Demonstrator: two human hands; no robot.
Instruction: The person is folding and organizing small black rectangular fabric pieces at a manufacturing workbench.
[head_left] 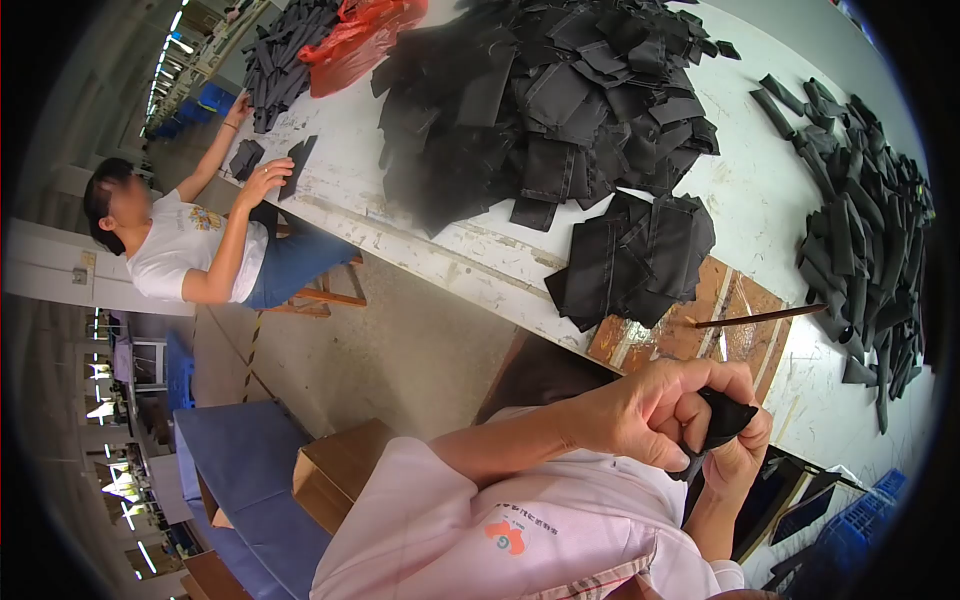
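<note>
Head view: bare left hand (640, 408) and bare right hand (738, 455) are both pinching a small, crumpled black fabric piece (724, 420), basically up by the near edge of the scuffed white counter (745, 205), beside a flat brown board (748, 345).

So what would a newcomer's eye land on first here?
Probably the big heap of black cloth pieces at top centre on the white table. Next, at lower right, the wearer's left hand and right hand, gripping a small black piece between them. The bright red plastic bag also stands out, up to the left of the heap.
</note>
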